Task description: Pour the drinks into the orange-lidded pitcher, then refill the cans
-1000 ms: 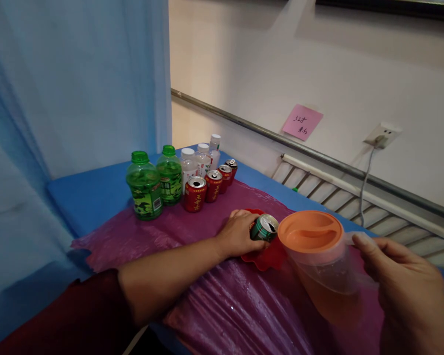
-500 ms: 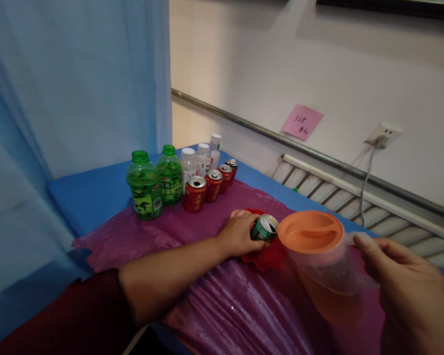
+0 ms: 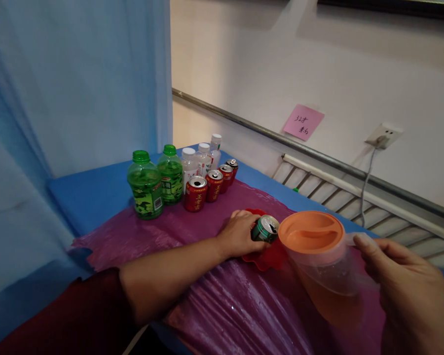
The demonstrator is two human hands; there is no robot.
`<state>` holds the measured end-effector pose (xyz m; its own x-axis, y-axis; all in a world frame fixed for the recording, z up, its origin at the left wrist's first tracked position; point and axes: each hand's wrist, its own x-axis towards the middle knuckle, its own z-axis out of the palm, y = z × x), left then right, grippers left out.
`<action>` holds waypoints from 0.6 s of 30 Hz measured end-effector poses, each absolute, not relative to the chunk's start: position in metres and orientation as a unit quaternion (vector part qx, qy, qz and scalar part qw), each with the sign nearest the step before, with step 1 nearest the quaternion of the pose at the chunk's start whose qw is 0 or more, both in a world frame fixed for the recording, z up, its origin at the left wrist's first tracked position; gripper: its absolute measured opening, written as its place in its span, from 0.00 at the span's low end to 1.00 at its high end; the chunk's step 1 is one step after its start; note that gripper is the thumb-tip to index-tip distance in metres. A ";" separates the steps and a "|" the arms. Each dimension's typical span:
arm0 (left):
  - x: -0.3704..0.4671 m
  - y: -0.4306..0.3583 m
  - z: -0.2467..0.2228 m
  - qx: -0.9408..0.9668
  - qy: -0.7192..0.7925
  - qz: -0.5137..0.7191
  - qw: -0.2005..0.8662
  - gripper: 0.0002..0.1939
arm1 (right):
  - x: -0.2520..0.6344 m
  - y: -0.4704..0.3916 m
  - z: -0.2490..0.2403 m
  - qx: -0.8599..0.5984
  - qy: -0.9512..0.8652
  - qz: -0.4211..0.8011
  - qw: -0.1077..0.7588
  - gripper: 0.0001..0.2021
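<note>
**Hand and Vessel Positions on the Covered Table**

The green can [image 3: 265, 229] is taken as the landmark. It is gripped around its side by the left hand [image 3: 238, 233], whose fingers are wrapped on the can's left flank; the can is tilted, with its opened top turned toward the right. The can is held over a red dish [image 3: 263, 258], whose scalloped front edge is exposed just below the can.

Immediately right of the can, a clear pitcher [image 3: 323, 268] with an orange lid [image 3: 311, 231] is held aloft and tilted toward the can. Its handle is grasped by the right hand [image 3: 407, 291], with the thumb laid along the top. Orange liquid is seen in the lower part of the pitcher. The lid rim and the can top are nearly touching; whether they meet cannot be told.

Behind and left of the can, well apart from it, a row of red cans [image 3: 196, 193] is set, with two green bottles [image 3: 145, 185] at the row's left end and white-capped bottles [image 3: 189, 166] behind. Open purple sheet [image 3: 192, 231] is left between this group and the can.

The purple sheet is laid over a blue table [image 3: 85, 197]. Its ragged left edge is found far left of the can, with bare blue surface beyond. Behind the can, the table's far edge is bordered by a radiator [image 3: 318, 185] along the wall.
</note>
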<state>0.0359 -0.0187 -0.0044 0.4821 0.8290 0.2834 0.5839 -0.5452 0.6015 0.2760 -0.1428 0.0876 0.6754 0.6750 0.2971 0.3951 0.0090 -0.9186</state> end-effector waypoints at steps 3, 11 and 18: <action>0.036 -0.019 -0.004 0.832 0.425 0.280 0.220 0.35 | 0.275 -0.143 0.090 -0.720 -0.353 0.146 0.579 0.21; 0.036 -0.019 -0.005 0.832 0.427 0.281 0.216 0.35 | 0.277 -0.142 0.087 -0.713 -0.344 0.142 0.594 0.23; 0.035 -0.018 -0.005 0.842 0.410 0.279 0.213 0.32 | 0.274 -0.142 0.089 -0.712 -0.335 0.155 0.597 0.23</action>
<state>0.0353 -0.0182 -0.0046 0.5082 0.8090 0.2954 0.5708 -0.5732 0.5879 0.2739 -0.1421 0.0889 0.7281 0.6618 0.1787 0.2917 -0.0633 -0.9544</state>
